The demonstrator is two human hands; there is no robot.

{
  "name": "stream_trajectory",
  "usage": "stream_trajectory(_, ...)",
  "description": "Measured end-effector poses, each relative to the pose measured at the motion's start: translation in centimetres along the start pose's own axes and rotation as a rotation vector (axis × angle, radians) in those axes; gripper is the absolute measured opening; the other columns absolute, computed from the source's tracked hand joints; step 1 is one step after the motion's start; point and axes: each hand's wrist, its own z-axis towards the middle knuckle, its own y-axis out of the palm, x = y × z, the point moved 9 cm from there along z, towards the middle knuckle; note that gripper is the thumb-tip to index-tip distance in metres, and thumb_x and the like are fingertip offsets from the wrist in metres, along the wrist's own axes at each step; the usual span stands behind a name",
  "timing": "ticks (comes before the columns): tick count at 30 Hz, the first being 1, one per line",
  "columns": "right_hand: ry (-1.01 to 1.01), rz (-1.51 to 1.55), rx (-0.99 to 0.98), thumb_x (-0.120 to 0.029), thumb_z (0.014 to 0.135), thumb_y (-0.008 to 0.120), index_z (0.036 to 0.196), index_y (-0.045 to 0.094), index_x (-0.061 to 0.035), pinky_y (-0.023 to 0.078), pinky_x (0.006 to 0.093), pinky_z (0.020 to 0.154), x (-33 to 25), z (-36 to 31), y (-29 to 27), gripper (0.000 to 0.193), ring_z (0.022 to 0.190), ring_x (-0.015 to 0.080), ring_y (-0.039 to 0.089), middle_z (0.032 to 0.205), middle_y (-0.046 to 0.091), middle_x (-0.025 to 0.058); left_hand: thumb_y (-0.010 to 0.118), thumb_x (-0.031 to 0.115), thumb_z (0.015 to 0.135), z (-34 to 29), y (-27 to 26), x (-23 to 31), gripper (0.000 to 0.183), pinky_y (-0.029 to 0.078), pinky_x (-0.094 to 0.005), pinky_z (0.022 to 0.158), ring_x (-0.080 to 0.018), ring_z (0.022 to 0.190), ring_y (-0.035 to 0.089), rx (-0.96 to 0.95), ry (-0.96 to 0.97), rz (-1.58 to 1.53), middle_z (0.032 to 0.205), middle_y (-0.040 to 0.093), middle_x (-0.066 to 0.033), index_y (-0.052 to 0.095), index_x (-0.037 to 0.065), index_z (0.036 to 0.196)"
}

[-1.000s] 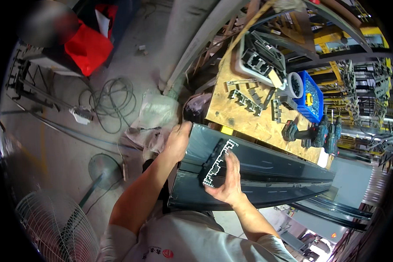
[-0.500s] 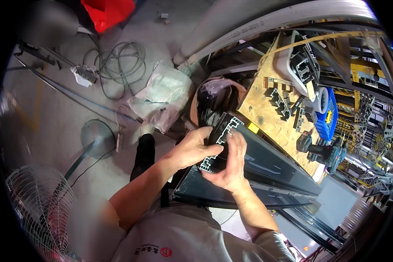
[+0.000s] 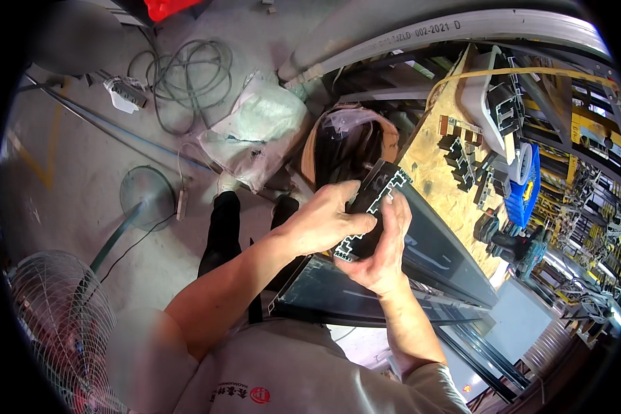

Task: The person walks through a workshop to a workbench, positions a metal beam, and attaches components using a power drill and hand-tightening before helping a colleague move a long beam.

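Note:
Both hands hold a short black metal profile (image 3: 378,181), tilted in front of my body. Its cut end shows a bright, stepped, toothed outline; I cannot tell whether it is one piece or several fitted together. My left hand (image 3: 328,217) is closed on its left side, with thumb and fingers pressed against the dark faces. On the other side, my right hand (image 3: 386,255) wraps around it, thumb low and fingers near the toothed edge. Long dark profiles (image 3: 324,290) lie just beneath and to the right of my hands.
A wooden board (image 3: 428,165) at right bears cut profile pieces (image 3: 459,162), a blue bin (image 3: 523,203) and a teal-black cordless drill (image 3: 521,245). Ahead stand a lined round drum (image 3: 310,152) and a pale sack (image 3: 262,131). A coiled cable (image 3: 193,76) and fan (image 3: 55,331) are left.
The whole view has shifted, and my hands with the profile appear slightly farther right and higher. Their grip looks the same. More of my legs shows beside the left forearm.

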Motion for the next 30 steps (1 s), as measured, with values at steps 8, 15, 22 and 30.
stream_trajectory(8,-0.001,-0.005,-0.010,-0.027,0.049,0.094,0.152,0.032,0.0032,0.037,0.0620,0.107,0.0,0.1,0.0,0.124,0.128,0.0539,0.046,0.142,0.044,0.0331,0.072,0.005,0.087,-0.4,-0.3,-0.1,0.037,0.052,-0.0277,0.080,-0.0114,0.092,0.062,0.012,-0.048,0.037,0.101,0.068,-0.0071,0.061,-0.004,0.122)
stream_trajectory(15,-0.005,-0.008,0.024,-0.033,0.059,0.091,0.152,0.034,0.0021,0.037,0.0605,0.108,0.2,-0.1,0.0,0.114,0.128,0.0524,0.046,0.143,0.044,0.0321,0.060,0.003,0.093,-6.7,-5.3,-0.5,0.027,0.052,-0.0326,0.079,-0.0199,0.088,0.067,0.439,0.187,0.400,0.102,0.068,-0.0156,0.066,-0.004,0.118)
stream_trajectory(22,-0.025,-0.036,0.037,-0.046,0.063,0.094,0.151,0.032,0.0041,0.035,0.0565,0.112,0.5,-0.5,0.3,0.119,0.131,0.0495,0.045,0.145,0.042,0.0336,0.064,0.002,0.087,-10.6,-0.6,0.5,0.039,0.055,-0.0412,0.079,-0.0404,0.091,0.067,0.407,0.423,0.702,0.110,0.065,-0.0218,0.062,-0.003,0.126)
stream_trajectory(30,0.037,0.076,0.081,-0.032,0.060,0.089,0.149,0.035,0.0061,0.036,0.0552,0.112,1.2,-0.9,-0.5,0.111,0.132,0.0467,0.046,0.144,0.045,0.0301,0.065,0.006,0.089,-9.9,-0.7,0.8,0.038,0.055,-0.0424,0.084,-0.0411,0.096,0.067,0.432,0.391,0.681,0.112,0.064,-0.0248,0.060,-0.005,0.125)
